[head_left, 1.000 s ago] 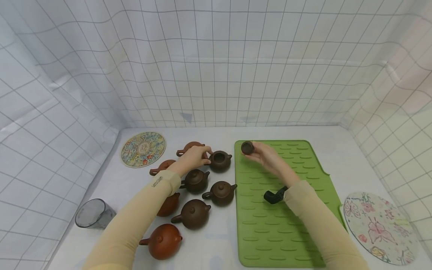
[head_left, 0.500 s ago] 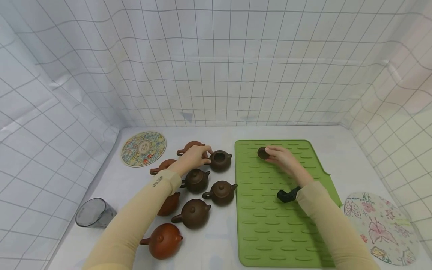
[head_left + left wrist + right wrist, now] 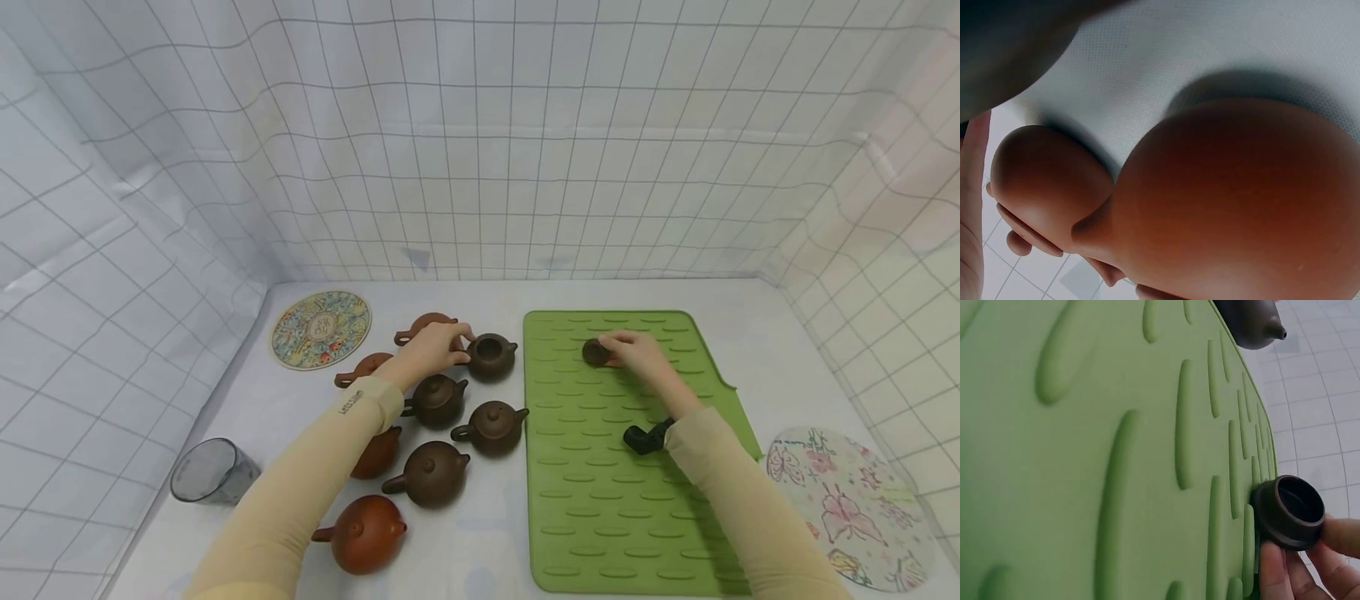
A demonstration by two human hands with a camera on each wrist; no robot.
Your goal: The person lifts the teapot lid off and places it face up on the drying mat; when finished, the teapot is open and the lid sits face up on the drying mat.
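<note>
At the back centre, my left hand (image 3: 433, 346) grips the handle side of a dark brown teapot (image 3: 501, 367) whose top is uncovered. Over the green mat, my right hand (image 3: 636, 352) pinches a small round dark brown teapot lid (image 3: 596, 353). The right wrist view shows the same lid (image 3: 1272, 515) with its hollow rimmed side exposed, held by thumb and fingertips close to the mat's surface. Two reddish teapots (image 3: 1241, 200) fill much of the left wrist view, beside the edge of my left hand (image 3: 971, 206).
More dark teapots (image 3: 431, 475) and reddish ones (image 3: 367, 537) stand near my left forearm. The green ribbed mat (image 3: 570, 517) lies right of them. A clear glass (image 3: 217, 473) and a patterned round mat (image 3: 321, 329) are at left, a drawn-on round mat (image 3: 847, 517) at right.
My right hand has carried the lid to the right and slightly nearer, lowering it toward the green mat. My left hand stays on the uncovered teapot.
</note>
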